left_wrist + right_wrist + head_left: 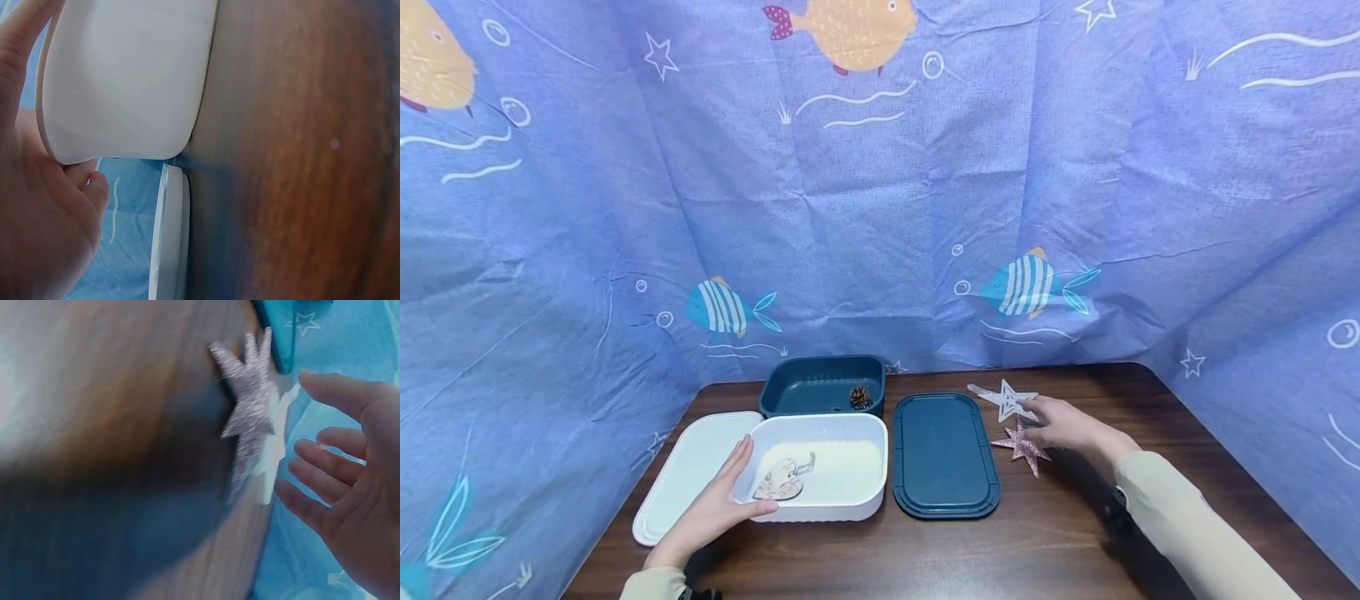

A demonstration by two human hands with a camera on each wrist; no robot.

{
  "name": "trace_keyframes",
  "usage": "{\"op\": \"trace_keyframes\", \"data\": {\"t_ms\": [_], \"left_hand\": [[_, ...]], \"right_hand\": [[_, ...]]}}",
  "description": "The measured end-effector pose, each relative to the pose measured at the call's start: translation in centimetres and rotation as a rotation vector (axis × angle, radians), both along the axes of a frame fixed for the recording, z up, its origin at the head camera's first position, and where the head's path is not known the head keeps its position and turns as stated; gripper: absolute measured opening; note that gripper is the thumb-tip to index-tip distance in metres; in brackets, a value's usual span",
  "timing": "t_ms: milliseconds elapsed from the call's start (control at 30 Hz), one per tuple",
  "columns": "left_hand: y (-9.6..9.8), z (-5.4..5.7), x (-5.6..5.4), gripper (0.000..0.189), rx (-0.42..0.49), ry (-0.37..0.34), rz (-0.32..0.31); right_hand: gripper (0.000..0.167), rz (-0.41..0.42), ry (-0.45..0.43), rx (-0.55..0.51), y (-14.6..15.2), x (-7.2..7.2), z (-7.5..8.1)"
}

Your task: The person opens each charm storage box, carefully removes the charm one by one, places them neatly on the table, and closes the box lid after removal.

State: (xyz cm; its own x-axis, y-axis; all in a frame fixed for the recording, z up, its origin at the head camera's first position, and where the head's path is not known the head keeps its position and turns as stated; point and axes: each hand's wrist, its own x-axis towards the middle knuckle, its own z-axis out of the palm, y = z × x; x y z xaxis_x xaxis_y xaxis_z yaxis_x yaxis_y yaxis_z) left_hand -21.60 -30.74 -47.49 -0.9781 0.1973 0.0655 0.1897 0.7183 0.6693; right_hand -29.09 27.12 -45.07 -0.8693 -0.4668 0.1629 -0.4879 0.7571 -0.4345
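Note:
My left hand (718, 500) grips the near-left corner of a white plastic container (827, 510), thumb along its front rim and fingers at its left side. Inside that container lies a heart-shaped ornament (777, 481) with a ribbon loop. Over on the right, my right hand (1067, 429) hovers with spread, relaxed fingers just above two star ornaments and holds nothing. One is a pink glittery star (250, 403), lying nearer to me; behind it is a white star (1006, 402) with cut-out lines and a ribbon, partly hidden by the pink one in the right wrist view.
A dark blue container (797, 392) with pinecones (860, 397) in it stands behind the white one. The white lid (688, 467) lies at the left and a dark blue lid (946, 458) between container and stars. A patterned blue curtain (880, 208) surrounds the wooden table (925, 558).

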Motion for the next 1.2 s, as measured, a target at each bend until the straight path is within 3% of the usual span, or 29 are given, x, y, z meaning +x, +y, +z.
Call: {"op": "trace_keyframes", "data": {"t_ms": [533,833,1200], "left_hand": [[-0.1,0.4,-0.1,0.121,-0.01,-0.048,0.013],[-0.1,0.2,-0.1,0.12,-0.005,-0.023,0.01],[-0.2,-0.1,-0.1,0.12,0.006,-0.018,0.005]], "right_hand": [[0.066,-0.027,-0.17,-0.025,-5.5,-3.3,2.9],[0.062,0.086,-0.094,0.003,-10.0,-5.3,4.6],[0.063,0.133,-0.167,-0.038,-16.1,-5.8,6.6]]}}
